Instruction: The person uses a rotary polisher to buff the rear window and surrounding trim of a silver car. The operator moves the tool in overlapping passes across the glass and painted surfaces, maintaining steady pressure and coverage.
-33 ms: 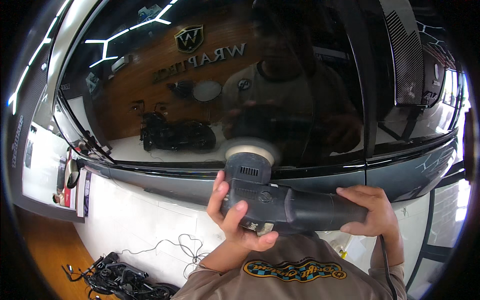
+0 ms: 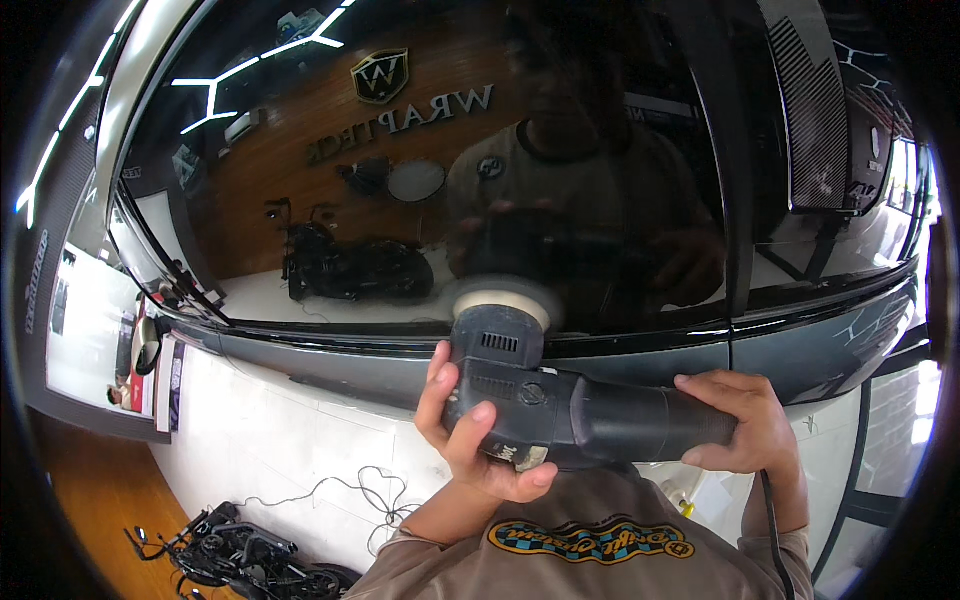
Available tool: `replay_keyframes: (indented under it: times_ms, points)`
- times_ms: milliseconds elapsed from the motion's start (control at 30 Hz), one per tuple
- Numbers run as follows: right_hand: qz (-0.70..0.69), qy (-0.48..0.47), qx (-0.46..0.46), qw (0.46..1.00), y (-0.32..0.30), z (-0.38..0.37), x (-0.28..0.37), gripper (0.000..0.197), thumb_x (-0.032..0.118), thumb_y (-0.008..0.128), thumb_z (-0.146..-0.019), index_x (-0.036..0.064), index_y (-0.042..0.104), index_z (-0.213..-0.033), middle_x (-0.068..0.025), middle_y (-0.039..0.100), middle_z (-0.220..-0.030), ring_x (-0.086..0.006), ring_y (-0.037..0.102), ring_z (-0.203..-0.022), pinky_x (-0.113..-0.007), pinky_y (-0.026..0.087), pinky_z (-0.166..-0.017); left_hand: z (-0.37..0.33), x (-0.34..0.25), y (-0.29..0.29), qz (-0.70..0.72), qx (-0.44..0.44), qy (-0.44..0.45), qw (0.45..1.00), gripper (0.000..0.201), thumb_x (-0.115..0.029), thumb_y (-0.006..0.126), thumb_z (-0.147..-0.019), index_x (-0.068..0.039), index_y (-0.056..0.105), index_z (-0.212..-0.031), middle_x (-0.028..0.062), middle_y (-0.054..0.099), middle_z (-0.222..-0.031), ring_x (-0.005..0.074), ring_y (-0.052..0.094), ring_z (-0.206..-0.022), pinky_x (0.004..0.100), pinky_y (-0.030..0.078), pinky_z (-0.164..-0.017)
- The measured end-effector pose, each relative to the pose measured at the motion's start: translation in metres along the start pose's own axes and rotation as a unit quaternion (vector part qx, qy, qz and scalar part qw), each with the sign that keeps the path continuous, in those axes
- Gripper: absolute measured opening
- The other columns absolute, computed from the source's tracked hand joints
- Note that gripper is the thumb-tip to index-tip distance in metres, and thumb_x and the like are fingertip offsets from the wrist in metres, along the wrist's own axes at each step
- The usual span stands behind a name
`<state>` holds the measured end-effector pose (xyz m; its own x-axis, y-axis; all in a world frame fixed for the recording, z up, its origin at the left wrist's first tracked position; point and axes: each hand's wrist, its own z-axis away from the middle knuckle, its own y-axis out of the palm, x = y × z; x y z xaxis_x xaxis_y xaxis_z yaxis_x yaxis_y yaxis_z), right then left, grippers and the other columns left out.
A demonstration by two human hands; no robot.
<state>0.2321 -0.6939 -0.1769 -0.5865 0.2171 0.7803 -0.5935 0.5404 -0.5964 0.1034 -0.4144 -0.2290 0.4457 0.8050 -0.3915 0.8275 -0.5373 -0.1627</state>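
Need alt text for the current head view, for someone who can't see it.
Two-handed hold on a black power polisher, its round pad against a glossy black vehicle panel. The left-hand grip cups the polisher's head end; the right-hand grip wraps its rear. A motorcycle shows lower left.

Hands: two, one left (image 2: 475, 450) and one right (image 2: 745, 425). Polisher (image 2: 610, 415): one, with one pad (image 2: 505, 300) and two vents showing, an upper (image 2: 500, 341) and a lower (image 2: 493, 386). Car (image 2: 655, 352): one. Side mirror (image 2: 147, 345): one. Motorcycle (image 2: 240, 550): one directly in view, plus one reflected motorcycle (image 2: 355, 265). Other reflections include one shield emblem (image 2: 380, 76), one pale disc (image 2: 415, 181) and one person (image 2: 560, 190). Cord: two stretches, one beside the right forearm (image 2: 771, 520) and one on the floor (image 2: 345, 484), its loops too tangled to count. Shirt (image 2: 720, 560): one, bearing one large logo (image 2: 590, 541).
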Motion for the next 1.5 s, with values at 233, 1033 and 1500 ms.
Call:
replay_keyframes:
  times_ms: [233,1033,1500]
  points:
    - [-0.010,0.004,0.014,1.000,-0.017,0.002,-0.011,0.076,0.036,0.090,-0.064,0.0030,0.069,-0.129,-0.0219,0.072,-0.109,-0.0361,0.073,-0.091,-0.040,0.059,-0.081,-0.007,-0.015,0.019,-0.022,0.013,0.005,1.000,0.069,-0.062,0.058,-0.089,-0.011,0.050,-0.134,0.0188,0.039,-0.139,0.0458,0.040,-0.133,0.0712,0.042,-0.106]
    - [0.016,-0.003,0.061,0.998,0.040,-0.059,0.036,0.078,0.041,0.088,-0.071,-0.0011,0.065,-0.132,-0.0225,0.071,-0.111,-0.0345,0.073,-0.095,-0.042,0.058,-0.083,-0.007,0.040,-0.055,-0.006,-0.053,-0.012,0.998,0.070,-0.053,0.076,-0.078,-0.010,0.058,-0.131,0.0268,0.044,-0.140,0.0540,0.048,-0.129,0.0671,0.042,-0.107]
    - [0.066,-0.018,0.203,0.977,0.085,-0.108,0.065,0.087,0.057,0.072,-0.087,0.0176,0.040,-0.157,-0.0151,0.061,-0.130,-0.0359,0.066,-0.109,-0.044,0.050,-0.098,-0.010,0.077,-0.103,-0.030,-0.119,-0.059,0.991,0.071,-0.067,0.048,-0.095,-0.014,0.046,-0.142,0.0247,0.038,-0.146,0.0501,0.044,-0.136,0.0625,0.039,-0.112]
